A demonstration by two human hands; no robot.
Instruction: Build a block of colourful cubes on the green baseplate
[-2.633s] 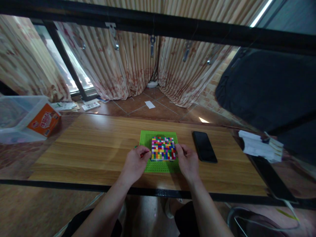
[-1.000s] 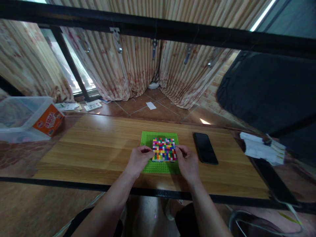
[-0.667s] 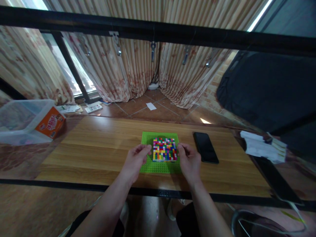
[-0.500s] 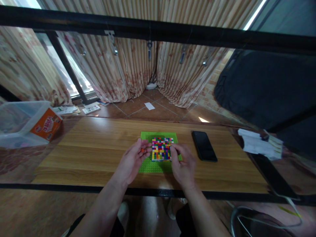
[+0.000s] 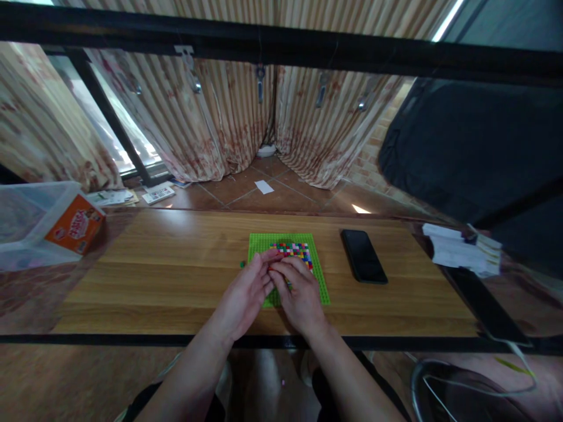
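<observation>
A green studded baseplate lies on the wooden table, bearing a block of many small coloured bricks. My left hand is cupped, palm turned up and inward, over the plate's left part, with small red bricks partly hidden at its fingers. Pressed against those fingers is my right hand, its thumb and forefinger pinched at a small red brick. Both hands cover the lower part of the brick pattern. A tiny dark green brick sits on the wood just left of the plate.
A black phone lies right of the plate. On the far right are white papers and a dark device with a cable. A clear plastic bin with an orange label stands left. A black bar crosses above.
My right hand has moved left from the right edge of the brick pattern to my left hand's fingers. My left hand has shifted slightly right. The green brick beside the plate now shows.
</observation>
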